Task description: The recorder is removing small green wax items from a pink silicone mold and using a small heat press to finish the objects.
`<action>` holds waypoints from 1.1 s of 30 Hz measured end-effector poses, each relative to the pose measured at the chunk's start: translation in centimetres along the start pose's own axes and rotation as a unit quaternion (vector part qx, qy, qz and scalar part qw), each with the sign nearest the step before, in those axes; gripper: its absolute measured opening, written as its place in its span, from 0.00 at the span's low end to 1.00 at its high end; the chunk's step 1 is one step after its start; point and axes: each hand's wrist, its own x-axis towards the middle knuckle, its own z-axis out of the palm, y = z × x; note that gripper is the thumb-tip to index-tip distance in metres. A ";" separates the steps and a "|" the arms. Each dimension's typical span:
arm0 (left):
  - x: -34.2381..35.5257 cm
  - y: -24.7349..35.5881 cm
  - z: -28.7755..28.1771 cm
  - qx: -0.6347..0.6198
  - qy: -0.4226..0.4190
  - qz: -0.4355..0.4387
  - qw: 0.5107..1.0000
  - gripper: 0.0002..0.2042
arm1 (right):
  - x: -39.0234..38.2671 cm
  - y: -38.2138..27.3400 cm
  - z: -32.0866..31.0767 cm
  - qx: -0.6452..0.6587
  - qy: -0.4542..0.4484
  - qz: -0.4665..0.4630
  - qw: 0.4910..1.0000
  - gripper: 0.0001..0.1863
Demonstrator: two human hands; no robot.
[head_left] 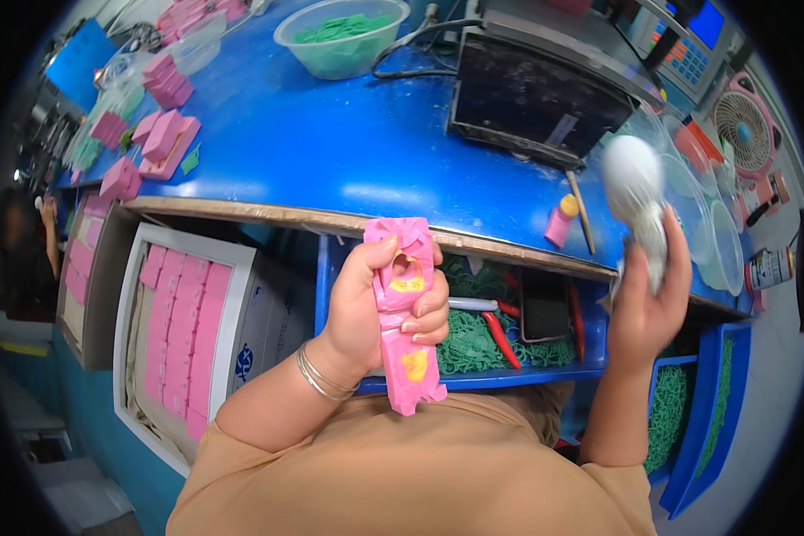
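Tan shirt (420,464) lay nearest, below the blue counter (286,134). By its front edge, the left hand (353,308) curled its fingers round a pink block (397,344), long axis running away from the body (far end slightly leftward). Toward the front-right corner, the right hand (641,308) gripped a white round-headed thing (632,170), head pointing away.

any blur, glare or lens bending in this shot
Head view: the white round-headed object in the right hand looks soft and washed out; head view: the blue table has a pale sheen, its front edge bowing; head view: black closes off the corners.
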 end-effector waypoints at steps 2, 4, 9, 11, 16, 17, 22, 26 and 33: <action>-0.3 -0.2 0.2 -0.009 0.002 -0.012 1.000 0.17 | -2.7 -2.9 -1.0 0.125 -0.044 0.002 0.991 0.19; -0.1 -0.5 1.0 -0.016 0.001 -0.032 0.999 0.18 | -2.3 -5.6 -0.5 0.074 -0.275 -0.224 0.932 0.22; -0.6 -0.6 0.6 0.020 -0.007 -0.042 0.999 0.19 | -2.2 -3.4 -0.1 0.033 -0.179 -0.155 0.971 0.26; -0.8 -0.1 0.3 0.052 -0.014 -0.044 0.998 0.14 | -1.1 -2.2 0.1 -0.011 -0.081 -0.085 0.993 0.23; -0.6 -0.4 0.7 0.174 -0.011 -0.040 0.984 0.11 | 0.2 1.4 0.6 -0.230 -0.105 -0.049 0.966 0.23; -0.7 -0.6 0.8 0.208 -0.015 -0.043 0.977 0.13 | 0.2 1.6 0.7 -0.323 -0.127 -0.065 0.936 0.22; -0.7 -1.0 1.2 0.337 0.019 0.010 0.941 0.19 | 1.9 -0.8 1.3 -0.282 -0.185 -0.223 0.914 0.20; -0.4 -1.2 1.5 0.468 0.039 0.068 0.880 0.19 | 3.0 -0.9 1.4 -0.244 -0.299 -0.286 0.877 0.15; -0.6 -0.7 1.1 0.788 -0.004 0.294 0.541 0.23 | 3.2 -1.7 0.9 -0.039 -0.277 -0.184 0.942 0.08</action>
